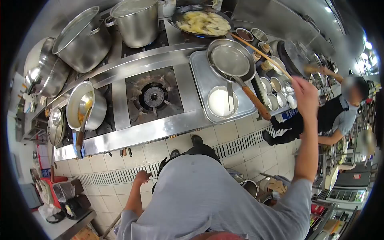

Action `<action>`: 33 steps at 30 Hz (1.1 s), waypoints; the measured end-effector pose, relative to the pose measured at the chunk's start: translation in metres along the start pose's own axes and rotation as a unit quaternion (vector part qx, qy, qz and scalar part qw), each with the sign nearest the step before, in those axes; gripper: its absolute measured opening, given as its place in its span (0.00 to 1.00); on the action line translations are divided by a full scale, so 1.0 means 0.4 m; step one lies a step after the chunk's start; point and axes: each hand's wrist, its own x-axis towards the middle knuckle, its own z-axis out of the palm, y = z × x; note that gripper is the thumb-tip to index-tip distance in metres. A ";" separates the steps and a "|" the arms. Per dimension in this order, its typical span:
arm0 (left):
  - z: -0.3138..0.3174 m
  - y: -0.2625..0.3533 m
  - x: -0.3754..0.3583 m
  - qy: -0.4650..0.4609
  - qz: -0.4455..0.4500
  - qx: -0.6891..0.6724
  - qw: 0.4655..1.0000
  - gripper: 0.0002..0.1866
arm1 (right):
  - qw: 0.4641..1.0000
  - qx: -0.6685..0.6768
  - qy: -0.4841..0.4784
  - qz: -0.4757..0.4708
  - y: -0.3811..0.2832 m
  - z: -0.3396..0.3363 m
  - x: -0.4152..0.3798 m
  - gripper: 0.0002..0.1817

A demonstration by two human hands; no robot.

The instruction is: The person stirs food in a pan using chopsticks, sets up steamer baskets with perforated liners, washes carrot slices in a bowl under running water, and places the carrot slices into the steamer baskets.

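My right hand [306, 93] is raised on the right, fingers wrapped round a long wooden stick [262, 55]. Its far end reaches the rim of a black wok [174, 23]. Pale yellow pieces [203, 23] fill the wok; what they are I cannot make out. Low at my left side hangs my left hand [142, 177], its fingers loosely apart with no held object visible. Below the stick, a round strainer [230, 60] with a wooden handle [256, 102] lies over a metal bowl on a tray [198, 66]. Beside the handle stands a bowl of white contents [221, 102].
Large stockpots [136, 26] stand at the back left. A pot [86, 106] with a ladle sits left of the bare burner [154, 94]. Several seasoning containers [276, 84] are at the right. Another person [340, 108] stands there, one arm extended. A floor grate [240, 146] runs along the stove.
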 end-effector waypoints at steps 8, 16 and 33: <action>0.232 0.124 -0.162 0.185 -0.176 -0.534 0.806 0.22 | 0.992 -0.028 -0.064 -0.106 -0.061 0.510 0.444 0.13; 0.561 0.127 -0.105 0.313 0.007 -0.036 0.949 0.21 | 0.991 -0.027 -0.079 -0.100 -0.060 0.615 0.544 0.15; 0.421 0.228 -0.101 0.246 -0.147 -0.608 0.741 0.21 | 0.990 -0.093 -0.059 -0.086 0.067 0.509 0.536 0.12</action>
